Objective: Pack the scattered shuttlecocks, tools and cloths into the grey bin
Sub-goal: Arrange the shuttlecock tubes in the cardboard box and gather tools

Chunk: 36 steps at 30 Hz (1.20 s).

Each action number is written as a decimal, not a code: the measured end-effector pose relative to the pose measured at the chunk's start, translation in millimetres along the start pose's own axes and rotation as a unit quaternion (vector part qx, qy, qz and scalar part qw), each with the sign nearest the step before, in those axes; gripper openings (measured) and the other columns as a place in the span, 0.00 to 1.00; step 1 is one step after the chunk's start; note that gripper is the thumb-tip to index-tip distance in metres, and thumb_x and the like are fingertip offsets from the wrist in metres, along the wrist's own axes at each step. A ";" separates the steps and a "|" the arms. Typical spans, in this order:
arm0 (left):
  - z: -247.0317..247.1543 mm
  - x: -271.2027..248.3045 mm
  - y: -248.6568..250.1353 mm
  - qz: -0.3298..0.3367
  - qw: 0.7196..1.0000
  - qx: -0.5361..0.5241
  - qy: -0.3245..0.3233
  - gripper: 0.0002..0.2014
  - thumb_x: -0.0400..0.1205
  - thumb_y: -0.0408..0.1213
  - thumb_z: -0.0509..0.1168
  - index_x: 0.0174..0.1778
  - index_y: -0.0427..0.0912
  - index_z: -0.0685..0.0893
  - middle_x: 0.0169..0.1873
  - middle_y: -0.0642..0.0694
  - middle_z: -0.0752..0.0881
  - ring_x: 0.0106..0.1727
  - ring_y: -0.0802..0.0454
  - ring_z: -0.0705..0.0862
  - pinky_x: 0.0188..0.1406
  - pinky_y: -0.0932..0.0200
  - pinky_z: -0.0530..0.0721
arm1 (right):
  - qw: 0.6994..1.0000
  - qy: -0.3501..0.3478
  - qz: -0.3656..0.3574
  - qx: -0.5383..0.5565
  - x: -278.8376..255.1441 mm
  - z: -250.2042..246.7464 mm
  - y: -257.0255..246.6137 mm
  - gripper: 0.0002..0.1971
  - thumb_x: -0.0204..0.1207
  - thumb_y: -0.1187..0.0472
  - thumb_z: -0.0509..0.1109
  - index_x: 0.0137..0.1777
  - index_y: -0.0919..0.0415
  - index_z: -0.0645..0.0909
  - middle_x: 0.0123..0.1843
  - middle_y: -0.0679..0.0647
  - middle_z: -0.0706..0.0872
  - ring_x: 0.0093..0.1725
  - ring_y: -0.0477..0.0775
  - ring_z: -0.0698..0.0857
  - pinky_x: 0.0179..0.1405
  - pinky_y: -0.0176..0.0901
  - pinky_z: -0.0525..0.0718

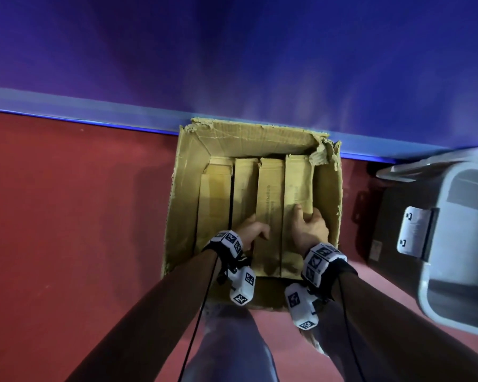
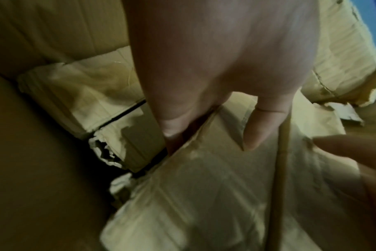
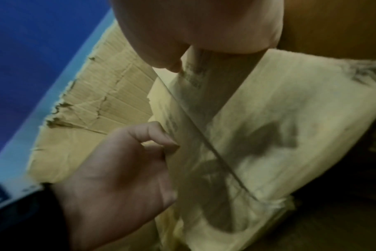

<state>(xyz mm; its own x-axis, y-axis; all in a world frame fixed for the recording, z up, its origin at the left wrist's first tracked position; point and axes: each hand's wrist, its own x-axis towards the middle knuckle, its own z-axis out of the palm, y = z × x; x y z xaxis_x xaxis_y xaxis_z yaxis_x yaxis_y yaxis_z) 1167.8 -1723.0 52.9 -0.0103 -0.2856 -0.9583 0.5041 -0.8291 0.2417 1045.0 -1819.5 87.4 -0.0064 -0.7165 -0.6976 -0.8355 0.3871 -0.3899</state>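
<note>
Down inside the cardboard carton (image 2: pixel 54 30), the left hand (image 2: pixel 221 64) reaches over long cardboard boxes packed side by side. Its fingers (image 2: pixel 172 125) dig into the gap beside one long box (image 2: pixel 204 195), the thumb lying across that box's top. At the lower right, blurred fingertips of the other hand (image 2: pixel 344 152) touch the same box. The carton's torn rim (image 2: pixel 354 68) shows upper right.

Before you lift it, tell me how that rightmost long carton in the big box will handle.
The rightmost long carton probably stays stiff: its edges look straight. It sits tight against its neighbour, so it may drag coming out. The right hand grips its edge while the left hand works the gap; its worn, wrinkled skin could tear.
</note>
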 end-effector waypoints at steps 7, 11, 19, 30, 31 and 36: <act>-7.9 18.9 5.5 -0.060 0.997 0.046 0.029 0.27 0.70 0.25 0.66 0.69 0.35 0.83 0.69 0.36 0.80 0.66 0.37 0.80 0.65 0.45 0.81 | 0.996 -0.008 -0.039 -0.082 -14.2 7.9 -6.6 0.29 0.88 0.40 0.58 0.82 0.56 0.69 0.67 0.66 0.87 0.66 0.73 0.84 0.60 0.55 0.81; -11.5 30.1 7.4 -0.018 0.979 0.196 0.046 0.48 0.79 0.37 0.71 0.91 0.43 0.49 0.81 0.41 0.71 0.76 0.38 0.76 0.59 0.48 0.83 | 0.997 -0.061 0.001 -0.044 20.0 23.1 -0.1 0.29 0.88 0.48 0.60 0.86 0.57 0.63 0.71 0.66 0.84 0.69 0.73 0.82 0.66 0.55 0.79; -14.6 41.5 10.4 0.101 0.853 0.501 0.107 0.23 0.87 0.52 0.67 0.64 0.33 0.87 0.60 0.36 0.89 0.59 0.38 0.88 0.59 0.50 0.84 | 0.977 -0.097 0.163 0.101 84.3 53.1 21.5 0.36 0.88 0.41 0.61 0.89 0.60 0.61 0.84 0.65 0.72 0.80 0.70 0.74 0.75 0.51 0.72; -12.9 50.3 0.9 0.009 0.858 0.499 0.117 0.24 0.87 0.48 0.68 0.67 0.28 0.84 0.66 0.32 0.86 0.67 0.35 0.85 0.63 0.50 0.82 | 0.988 -0.094 0.122 -0.030 65.1 67.9 29.6 0.42 0.85 0.44 0.67 0.88 0.67 0.53 0.77 0.69 0.78 0.75 0.73 0.78 0.69 0.57 0.75; -8.1 47.8 0.7 0.008 0.851 0.510 0.126 0.22 0.89 0.44 0.66 0.69 0.28 0.82 0.69 0.32 0.84 0.69 0.35 0.84 0.65 0.49 0.81 | 0.988 -0.096 0.113 -0.042 62.6 67.0 32.0 0.42 0.85 0.43 0.67 0.88 0.67 0.53 0.76 0.69 0.78 0.74 0.72 0.78 0.68 0.57 0.77; -0.6 45.5 -4.8 -0.007 0.849 0.508 0.149 0.28 0.90 0.53 0.62 0.74 0.31 0.80 0.75 0.34 0.79 0.74 0.35 0.79 0.71 0.43 0.78 | 0.987 -0.118 0.108 -0.021 60.8 54.6 39.3 0.35 0.84 0.50 0.71 0.84 0.65 0.64 0.76 0.67 0.79 0.74 0.71 0.80 0.73 0.58 0.78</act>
<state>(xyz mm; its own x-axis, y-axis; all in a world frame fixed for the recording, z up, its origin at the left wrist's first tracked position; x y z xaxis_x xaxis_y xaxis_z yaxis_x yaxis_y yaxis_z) 1165.4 -1731.8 8.0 0.2850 -0.2638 -0.9215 -0.4996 -0.8614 0.0921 1041.8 -1816.2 -3.1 -0.0629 -0.4637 -0.8837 -0.8505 0.4883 -0.1957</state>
